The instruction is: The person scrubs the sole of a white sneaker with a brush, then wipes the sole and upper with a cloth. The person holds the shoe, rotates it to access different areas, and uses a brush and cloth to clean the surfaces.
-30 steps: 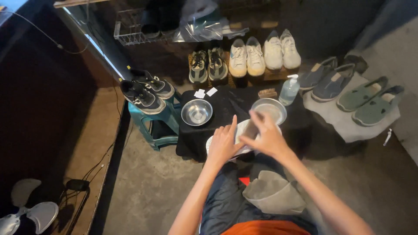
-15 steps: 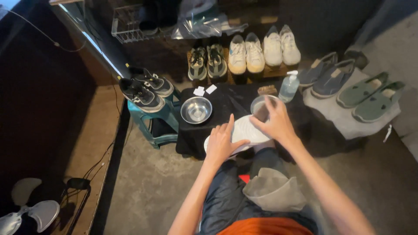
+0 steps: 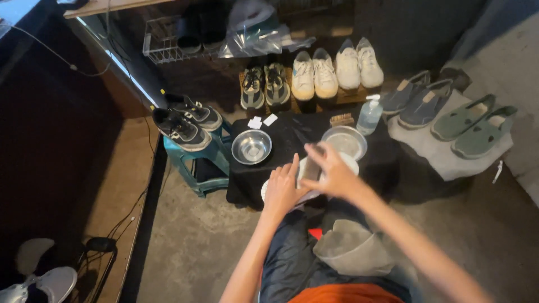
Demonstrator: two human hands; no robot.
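Down on the concrete floor (image 3: 196,235), a small table draped in black cloth (image 3: 292,140) stands before the seated person, with pairs of shoes lined up behind and to either side of it. On the cloth sit two steel bowls: an empty one (image 3: 251,147) toward the left and another (image 3: 343,141) toward the right, just beyond the hands. A clear pump bottle (image 3: 369,116) stands at the far right corner, and a small wooden brush (image 3: 341,119) lies beside it.

At the near edge of the table lies a white shoe (image 3: 337,163), mostly covered by both hands. The left hand (image 3: 282,188) rests flat on its left end, fingers stretched and together, pressing it down rather than gripping it. The right hand (image 3: 331,174) lies over the shoe's middle, fingers curled around a small dark object (image 3: 312,166) (too blurred to tell what it is), which sits against the shoe between the two hands. A grey cloth (image 3: 351,249) lies on the person's lap, below the right forearm.
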